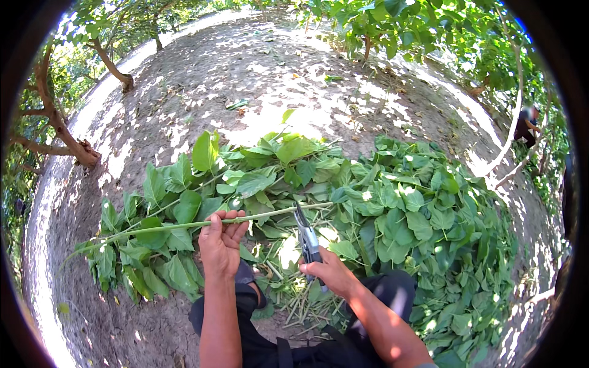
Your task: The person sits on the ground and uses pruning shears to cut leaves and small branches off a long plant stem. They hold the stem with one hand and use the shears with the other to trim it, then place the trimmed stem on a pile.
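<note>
My left hand (pixel 224 244) grips a long green leafy branch (pixel 184 225) that runs from the lower left up to the right. In my right hand (pixel 324 271) is a pair of pruning shears (pixel 309 241), its blades pointing up at the branch's bare right part. Whether the blades touch the stem I cannot tell. Beneath and behind the branch lie more leafy branches (pixel 257 181). To the right spreads a large heap of green leaves (pixel 441 230). Short cut stem pieces (pixel 306 303) are scattered between my legs.
Tree trunks (pixel 85 154) stand on the left, and pale bare limbs (pixel 513 119) rise on the right. Dry soil (pixel 221 92) dappled with sunlight stretches ahead. Another person (pixel 526 125) is far off at the right, among foliage. My knee (pixel 395 290) is beside the heap.
</note>
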### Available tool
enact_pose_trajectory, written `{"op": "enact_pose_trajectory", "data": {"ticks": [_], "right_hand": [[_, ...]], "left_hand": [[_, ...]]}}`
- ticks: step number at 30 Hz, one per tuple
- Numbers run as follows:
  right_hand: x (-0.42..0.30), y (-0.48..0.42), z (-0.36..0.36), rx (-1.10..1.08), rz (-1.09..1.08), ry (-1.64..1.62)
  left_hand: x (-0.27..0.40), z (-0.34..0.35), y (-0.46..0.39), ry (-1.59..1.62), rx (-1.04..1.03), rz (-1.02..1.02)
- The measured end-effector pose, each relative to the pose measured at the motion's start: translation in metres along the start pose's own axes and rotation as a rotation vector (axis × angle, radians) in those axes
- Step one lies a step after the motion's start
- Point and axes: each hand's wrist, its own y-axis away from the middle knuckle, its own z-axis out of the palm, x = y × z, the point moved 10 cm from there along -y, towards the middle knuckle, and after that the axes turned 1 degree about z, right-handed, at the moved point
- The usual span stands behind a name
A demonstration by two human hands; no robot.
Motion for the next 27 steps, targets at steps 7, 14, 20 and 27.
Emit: {"op": "enact_pose_trajectory", "data": {"ticks": [7, 14, 20, 27], "right_hand": [[-0.007, 0.0, -0.003, 0.038, -0.033, -0.035], [-0.002, 0.0, -0.008, 0.04, 0.006, -0.071], [0.002, 0.002, -0.01, 0.063, 0.097, -0.181], [0.009, 0.005, -0.024, 0.097, 0.127, -0.287]], "left_hand": [[-0.011, 0.01, 0.005, -0.008, -0.01, -0.054], [-0.015, 0.014, 0.006, -0.005, -0.002, -0.065], [-0.009, 0.002, 0.006, -0.09, 0.003, -0.082], [0.031, -0.011, -0.001, -0.089, 0.05, 0.073]]}}
